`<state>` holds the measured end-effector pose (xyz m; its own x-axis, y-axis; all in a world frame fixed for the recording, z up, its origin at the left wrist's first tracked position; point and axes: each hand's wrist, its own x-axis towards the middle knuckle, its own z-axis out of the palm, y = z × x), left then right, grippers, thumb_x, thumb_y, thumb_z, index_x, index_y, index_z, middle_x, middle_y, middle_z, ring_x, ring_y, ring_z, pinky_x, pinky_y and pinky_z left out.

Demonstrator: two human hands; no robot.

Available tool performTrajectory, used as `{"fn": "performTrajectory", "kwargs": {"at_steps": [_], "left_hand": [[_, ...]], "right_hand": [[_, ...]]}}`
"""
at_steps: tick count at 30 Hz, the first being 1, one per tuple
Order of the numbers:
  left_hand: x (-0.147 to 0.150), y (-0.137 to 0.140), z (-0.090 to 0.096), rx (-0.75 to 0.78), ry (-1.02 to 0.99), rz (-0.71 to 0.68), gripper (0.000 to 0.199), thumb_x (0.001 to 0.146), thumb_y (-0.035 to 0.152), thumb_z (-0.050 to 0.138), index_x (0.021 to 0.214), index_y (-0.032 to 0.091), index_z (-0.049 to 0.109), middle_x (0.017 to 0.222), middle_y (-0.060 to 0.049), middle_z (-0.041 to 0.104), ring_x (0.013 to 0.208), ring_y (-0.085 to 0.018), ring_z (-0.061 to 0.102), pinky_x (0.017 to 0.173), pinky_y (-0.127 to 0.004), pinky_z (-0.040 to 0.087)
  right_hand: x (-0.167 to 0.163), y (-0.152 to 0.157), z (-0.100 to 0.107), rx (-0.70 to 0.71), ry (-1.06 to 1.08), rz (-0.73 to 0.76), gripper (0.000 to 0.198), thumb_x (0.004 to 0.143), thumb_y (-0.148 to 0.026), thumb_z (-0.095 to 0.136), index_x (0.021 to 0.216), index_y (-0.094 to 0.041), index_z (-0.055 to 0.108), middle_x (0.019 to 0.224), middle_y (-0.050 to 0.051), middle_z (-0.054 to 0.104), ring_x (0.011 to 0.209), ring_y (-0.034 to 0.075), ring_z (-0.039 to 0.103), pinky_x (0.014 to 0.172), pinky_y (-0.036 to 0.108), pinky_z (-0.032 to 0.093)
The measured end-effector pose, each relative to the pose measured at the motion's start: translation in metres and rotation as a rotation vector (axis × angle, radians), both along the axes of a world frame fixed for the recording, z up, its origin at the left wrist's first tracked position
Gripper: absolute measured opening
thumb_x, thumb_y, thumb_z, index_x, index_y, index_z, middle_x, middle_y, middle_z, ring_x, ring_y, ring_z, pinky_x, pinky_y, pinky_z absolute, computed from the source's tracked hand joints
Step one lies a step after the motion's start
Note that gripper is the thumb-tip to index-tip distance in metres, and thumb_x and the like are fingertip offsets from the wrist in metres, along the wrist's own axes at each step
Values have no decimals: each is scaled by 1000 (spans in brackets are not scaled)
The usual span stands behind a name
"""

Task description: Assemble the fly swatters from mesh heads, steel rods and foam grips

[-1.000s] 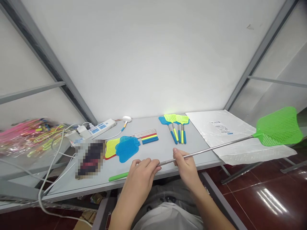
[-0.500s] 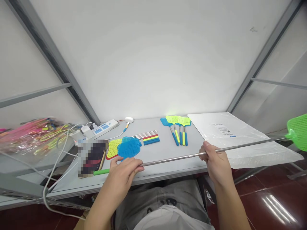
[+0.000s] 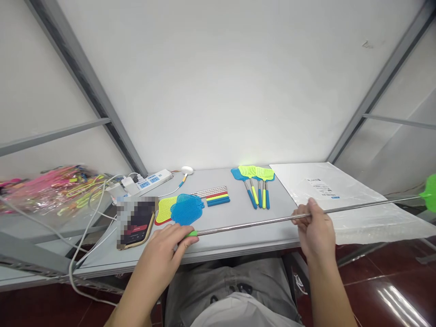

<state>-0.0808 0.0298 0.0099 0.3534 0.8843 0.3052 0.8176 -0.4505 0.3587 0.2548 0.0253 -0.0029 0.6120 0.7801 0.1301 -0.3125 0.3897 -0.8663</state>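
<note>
A long telescopic fly swatter (image 3: 252,223) with an extended metal rod lies across the front of me, tilted slightly up to the right. My left hand (image 3: 170,243) is closed around its green handle, whose front end pokes out past the fingers. Around the middle of the rod, my right hand (image 3: 315,227) is closed, thumb on top. The green mesh head (image 3: 431,193) is cut off by the right edge of view. Behind the rod, several short fly swatters (image 3: 257,186) lie with blue and yellow handles. Flat blue (image 3: 186,210) and yellow mesh heads (image 3: 165,210) overlap near my left hand.
Several metal rods with coloured handles (image 3: 218,198) lie mid-table. At left are a phone (image 3: 138,227), a power strip (image 3: 156,179), white cables and bagged colourful items (image 3: 51,188). A white plastic package (image 3: 354,222) covers the right side. Grey metal posts (image 3: 112,131) frame the table.
The fly swatter has moved right, and its head is more cut off. My left hand now sits farther back on the green handle. My right hand has also shifted right.
</note>
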Motion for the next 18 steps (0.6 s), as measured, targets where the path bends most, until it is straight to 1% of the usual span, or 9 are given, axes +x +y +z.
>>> {"fn": "performTrajectory", "kwargs": {"at_steps": [2, 3, 4, 7, 9, 11, 14, 16, 18], "left_hand": [[16, -3, 1, 34, 9, -24, 32, 98, 46, 42, 99, 25, 66, 95, -5, 69, 91, -23, 60, 81, -34, 41], [24, -5, 1, 48, 19, -34, 31, 98, 44, 42, 100, 25, 65, 94, -4, 68, 88, -22, 59, 79, -33, 40], [31, -5, 2, 62, 29, -41, 30, 99, 43, 41, 100, 24, 65, 93, -4, 68, 86, -22, 59, 76, -33, 40], [39, -4, 1, 61, 49, -63, 28, 100, 40, 41, 97, 24, 64, 87, -3, 67, 81, -21, 57, 72, -32, 38], [32, 0, -1, 29, 41, -81, 28, 100, 39, 41, 93, 23, 64, 84, -2, 66, 80, -20, 57, 72, -31, 39], [21, 5, -4, 15, 17, -87, 28, 99, 39, 43, 91, 23, 63, 84, -1, 66, 80, -20, 58, 73, -31, 40], [6, 9, -6, 24, -32, -82, 27, 97, 40, 45, 91, 23, 65, 87, -1, 69, 83, -20, 61, 76, -31, 43], [1, 9, -6, 15, -55, -93, 27, 96, 41, 46, 92, 24, 67, 87, -1, 70, 84, -20, 62, 78, -30, 45], [-2, 7, -5, 19, -81, -93, 28, 95, 42, 47, 91, 25, 69, 88, -1, 72, 86, -21, 64, 79, -30, 47]], "right_hand": [[-22, 2, -7, -79, -52, 73, 38, 82, -43, 67, 60, -21, 46, 55, -5, 39, 50, 11, 36, 48, 27, 27], [-33, 3, -11, -106, -79, 137, 38, 82, -44, 67, 60, -20, 47, 54, -5, 40, 49, 11, 36, 48, 28, 26], [-43, 3, -15, -106, -96, 204, 43, 84, -46, 65, 56, -21, 43, 52, -6, 36, 49, 11, 32, 48, 28, 25], [-58, 2, -22, -87, -150, 218, 51, 90, -49, 55, 52, -22, 35, 50, -6, 28, 49, 11, 26, 50, 29, 23], [-56, 1, -23, -99, -227, 189, 51, 91, -49, 53, 52, -22, 37, 51, -6, 29, 51, 11, 27, 51, 30, 22], [-47, 0, -21, -114, -280, 159, 50, 91, -49, 53, 52, -21, 38, 52, -5, 30, 52, 11, 28, 52, 30, 22], [-30, -3, -17, -106, -284, 109, 50, 90, -48, 57, 52, -21, 38, 52, -5, 30, 53, 12, 31, 53, 30, 23], [-21, -5, -13, -85, -282, 116, 50, 89, -47, 59, 52, -22, 38, 53, -5, 29, 54, 12, 31, 53, 30, 24], [-16, -7, -11, -70, -293, 158, 50, 90, -46, 58, 52, -22, 37, 53, -5, 28, 54, 12, 30, 53, 30, 23]]}}
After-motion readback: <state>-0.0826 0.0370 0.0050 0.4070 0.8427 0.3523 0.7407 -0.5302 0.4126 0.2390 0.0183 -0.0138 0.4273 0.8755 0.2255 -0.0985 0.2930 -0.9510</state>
